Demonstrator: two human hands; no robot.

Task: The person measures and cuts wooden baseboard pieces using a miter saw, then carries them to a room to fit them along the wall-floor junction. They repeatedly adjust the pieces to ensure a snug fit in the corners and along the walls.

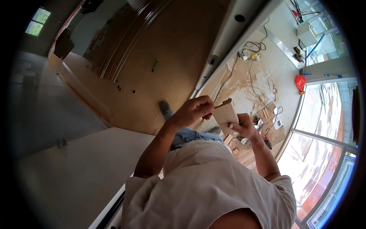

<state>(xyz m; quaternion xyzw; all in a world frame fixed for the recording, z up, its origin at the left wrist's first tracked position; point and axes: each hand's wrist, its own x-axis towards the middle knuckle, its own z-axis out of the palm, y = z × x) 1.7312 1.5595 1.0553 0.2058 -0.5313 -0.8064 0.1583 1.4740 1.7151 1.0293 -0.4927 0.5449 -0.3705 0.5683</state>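
I'm holding the pale board (pixel 224 117) above the floor (pixel 167 78), right hand (pixel 245 126) grip clamping its side; left hand (pixel 198 108) curling near its dark edge strip (pixel 225 102), hold unclear. Looking mid-work; remainder not showing.

Daylight poured through the tall windows (pixel 318 110) on the right, glaring nearly white, while the brown floor (pixel 171 49) to the left lay in dim shade. Straight edges bowed strongly outward, corners fell to black, and the murky far left seemed slightly soft.
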